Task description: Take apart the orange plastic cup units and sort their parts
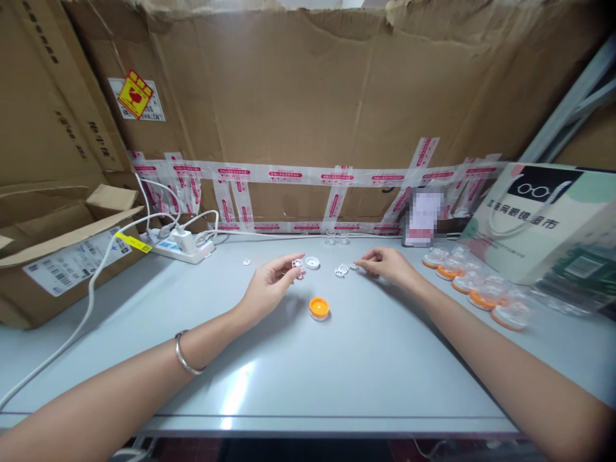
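Note:
My left hand (pixel 269 282) is closed, pinching a small white plastic piece with round holes (pixel 298 264) between thumb and fingers, above the table. My right hand (pixel 385 264) rests low over the table, its fingertips pinched on a tiny white piece (pixel 353 266). Just left of those fingertips lie small white perforated parts (pixel 341 270). A shallow round white cap (pixel 312 263) sits near my left fingertips. Closer to me, an orange round cup with a pale base (pixel 319 308) stands between the hands.
Behind my right hand, several clear-and-orange round cases (pixel 481 292) line up beside a paper bag (pixel 520 218). Two clear cups (pixel 337 237) and a phone (pixel 423 221) stand at the back. A power strip (pixel 185 249) and open carton (pixel 62 263) are left. A small white part (pixel 247 262) lies nearby.

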